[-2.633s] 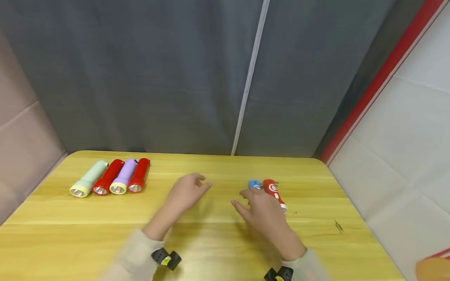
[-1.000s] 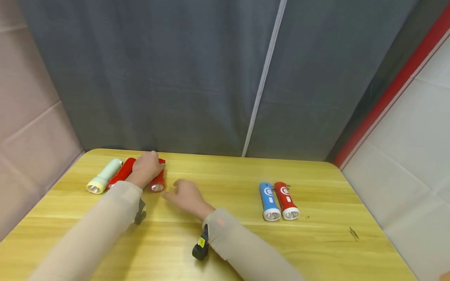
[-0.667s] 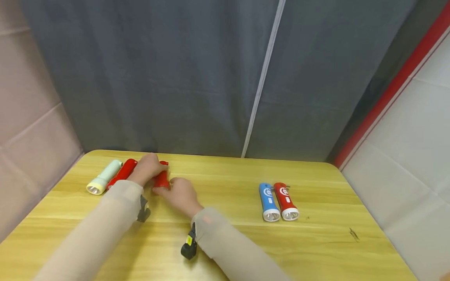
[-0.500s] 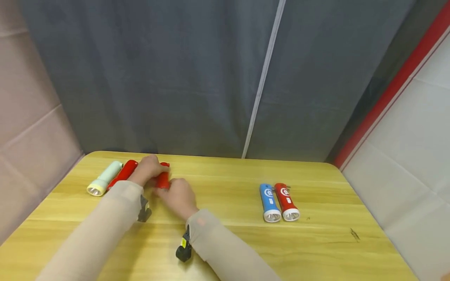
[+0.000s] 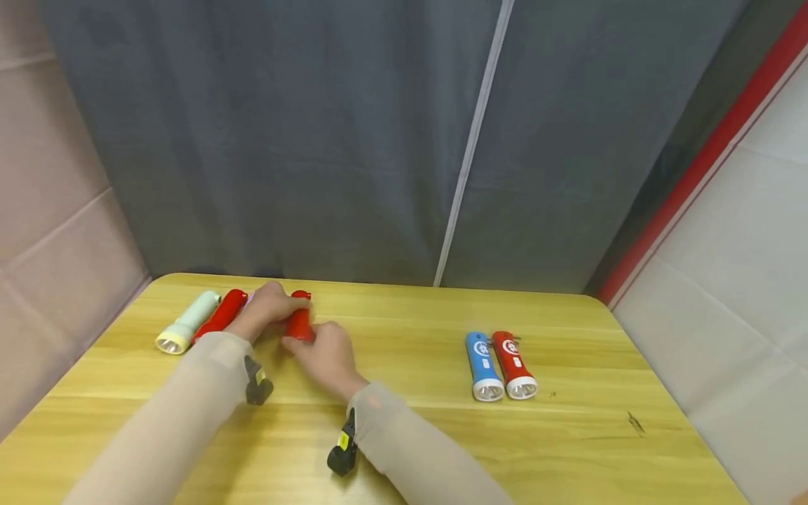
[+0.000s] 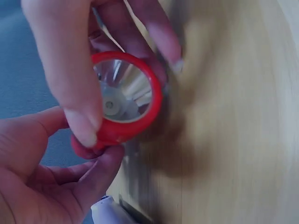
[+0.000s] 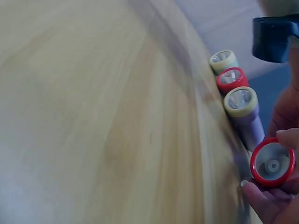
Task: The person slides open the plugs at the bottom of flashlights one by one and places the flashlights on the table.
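A red flashlight [image 5: 299,324] is held by both hands at the right end of a row of flashlights. My left hand [image 5: 268,308] grips its body near the tail from above. My right hand [image 5: 327,356] holds its lens end, thumb and fingers around the red rim [image 6: 158,100], as the left wrist view shows. Beside it a purple flashlight [image 7: 250,126] with a cream head is mostly hidden behind my left hand in the head view. Farther left lie another red flashlight [image 5: 221,314] and a pale green one [image 5: 191,319].
On the right half of the wooden table [image 5: 404,435] lie a blue flashlight [image 5: 482,365] and a red one with a white rim [image 5: 513,361], side by side. A grey curtain [image 5: 284,140] hangs behind the table's back edge. Light walls stand at both sides.
Both hands have moved left from the table's middle and right, and now hold the red flashlight at the row's end. It has shifted slightly right, away from the purple one. The view has turned left.
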`<state>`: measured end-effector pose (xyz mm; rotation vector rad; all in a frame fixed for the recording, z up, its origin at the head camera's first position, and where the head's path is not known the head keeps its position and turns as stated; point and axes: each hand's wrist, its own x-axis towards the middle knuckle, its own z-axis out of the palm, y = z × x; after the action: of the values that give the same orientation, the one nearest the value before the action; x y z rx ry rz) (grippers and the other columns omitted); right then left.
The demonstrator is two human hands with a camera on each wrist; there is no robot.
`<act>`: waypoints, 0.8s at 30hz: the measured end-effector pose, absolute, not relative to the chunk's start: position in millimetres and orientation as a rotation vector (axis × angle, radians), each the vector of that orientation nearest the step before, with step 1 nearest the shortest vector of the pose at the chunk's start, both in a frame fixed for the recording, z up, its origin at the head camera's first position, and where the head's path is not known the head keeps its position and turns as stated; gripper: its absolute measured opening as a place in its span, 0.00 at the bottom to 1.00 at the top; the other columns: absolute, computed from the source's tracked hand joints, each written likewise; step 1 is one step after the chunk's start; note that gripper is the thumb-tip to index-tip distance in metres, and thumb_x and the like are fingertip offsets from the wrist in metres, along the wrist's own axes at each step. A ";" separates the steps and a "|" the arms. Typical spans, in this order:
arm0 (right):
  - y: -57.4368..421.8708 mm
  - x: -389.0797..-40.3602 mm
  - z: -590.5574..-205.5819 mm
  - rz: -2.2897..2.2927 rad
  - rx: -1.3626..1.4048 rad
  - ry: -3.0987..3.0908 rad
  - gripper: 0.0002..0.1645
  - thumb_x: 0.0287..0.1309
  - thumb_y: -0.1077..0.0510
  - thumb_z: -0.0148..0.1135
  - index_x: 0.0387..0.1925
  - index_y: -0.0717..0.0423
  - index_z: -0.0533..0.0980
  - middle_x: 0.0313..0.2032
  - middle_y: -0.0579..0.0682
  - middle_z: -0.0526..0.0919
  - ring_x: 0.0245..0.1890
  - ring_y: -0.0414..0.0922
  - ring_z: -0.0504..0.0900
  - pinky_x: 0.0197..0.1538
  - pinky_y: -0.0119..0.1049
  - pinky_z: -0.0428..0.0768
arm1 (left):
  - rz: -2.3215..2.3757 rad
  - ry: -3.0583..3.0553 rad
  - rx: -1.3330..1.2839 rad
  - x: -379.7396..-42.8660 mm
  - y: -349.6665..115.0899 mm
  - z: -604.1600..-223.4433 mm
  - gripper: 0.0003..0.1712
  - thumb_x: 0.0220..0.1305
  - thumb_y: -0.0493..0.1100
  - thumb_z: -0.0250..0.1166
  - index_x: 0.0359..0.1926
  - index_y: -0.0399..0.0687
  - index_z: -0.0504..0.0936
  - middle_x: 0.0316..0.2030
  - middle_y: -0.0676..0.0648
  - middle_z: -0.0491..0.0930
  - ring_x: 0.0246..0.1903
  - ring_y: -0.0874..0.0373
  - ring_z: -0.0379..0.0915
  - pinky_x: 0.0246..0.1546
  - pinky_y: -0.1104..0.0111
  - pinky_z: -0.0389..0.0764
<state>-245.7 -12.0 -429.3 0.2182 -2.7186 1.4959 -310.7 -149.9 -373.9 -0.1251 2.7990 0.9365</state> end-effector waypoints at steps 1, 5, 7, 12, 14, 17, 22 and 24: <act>-9.6 -245.4 -429.1 1.542 0.234 -2.690 0.19 0.58 0.45 0.71 0.18 0.48 0.78 0.12 0.38 0.67 0.14 0.36 0.65 0.19 0.28 0.63 | 0.989 2.770 -0.133 -310.1 -150.5 -374.0 0.23 0.62 0.56 0.66 0.21 0.45 0.73 0.16 0.52 0.67 0.20 0.57 0.68 0.24 0.71 0.71; 5.0 -241.4 -426.9 1.689 0.272 -2.623 0.11 0.57 0.50 0.71 0.26 0.52 0.83 0.16 0.40 0.74 0.16 0.36 0.68 0.22 0.27 0.68 | 1.192 2.643 -0.177 -305.3 -148.8 -374.6 0.24 0.62 0.57 0.69 0.18 0.48 0.75 0.12 0.56 0.69 0.16 0.61 0.71 0.23 0.71 0.76; 15.5 -238.1 -425.8 1.730 0.269 -2.615 0.10 0.55 0.52 0.72 0.33 0.54 0.86 0.21 0.41 0.81 0.18 0.37 0.71 0.24 0.27 0.72 | 1.312 2.558 -0.197 -302.8 -143.9 -375.1 0.22 0.62 0.56 0.70 0.22 0.45 0.78 0.13 0.55 0.73 0.16 0.62 0.75 0.25 0.71 0.81; 38.4 -231.2 -418.6 1.770 0.226 -2.658 0.29 0.54 0.44 0.75 0.53 0.55 0.83 0.41 0.47 0.89 0.30 0.37 0.81 0.36 0.30 0.82 | 1.469 2.447 -0.201 -297.4 -124.7 -372.6 0.28 0.63 0.56 0.70 0.44 0.32 0.82 0.29 0.49 0.82 0.25 0.62 0.82 0.39 0.67 0.88; 45.7 -228.9 -413.4 1.773 0.231 -2.686 0.34 0.55 0.38 0.73 0.56 0.54 0.81 0.44 0.47 0.90 0.34 0.37 0.83 0.38 0.30 0.82 | 1.475 2.451 -0.180 -295.0 -117.9 -370.5 0.30 0.63 0.56 0.70 0.48 0.30 0.81 0.35 0.47 0.82 0.27 0.62 0.81 0.42 0.67 0.88; 55.7 -225.3 -405.1 1.840 0.221 -2.710 0.36 0.58 0.34 0.69 0.57 0.55 0.81 0.41 0.47 0.90 0.34 0.40 0.85 0.37 0.31 0.83 | 1.451 2.481 -0.157 -289.3 -108.6 -366.1 0.31 0.62 0.58 0.71 0.49 0.32 0.82 0.39 0.45 0.82 0.30 0.61 0.80 0.43 0.67 0.88; 72.2 -216.9 -392.7 2.138 0.142 -2.629 0.31 0.64 0.39 0.65 0.56 0.60 0.81 0.40 0.51 0.89 0.35 0.46 0.89 0.42 0.38 0.89 | 1.464 2.499 -0.123 -278.2 -92.5 -361.5 0.31 0.60 0.59 0.72 0.48 0.35 0.84 0.41 0.44 0.85 0.31 0.59 0.80 0.40 0.68 0.87; 78.8 -213.2 -388.5 2.228 0.106 -2.585 0.29 0.64 0.42 0.66 0.53 0.62 0.82 0.41 0.52 0.89 0.36 0.47 0.89 0.45 0.43 0.89 | 1.507 2.477 -0.110 -274.1 -86.4 -360.7 0.33 0.61 0.59 0.72 0.52 0.34 0.82 0.45 0.42 0.85 0.33 0.58 0.82 0.41 0.67 0.88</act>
<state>-213.2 78.8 -388.5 0.1065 -2.5852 2.2279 -274.1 -86.4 -360.7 -0.1102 2.4773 1.5068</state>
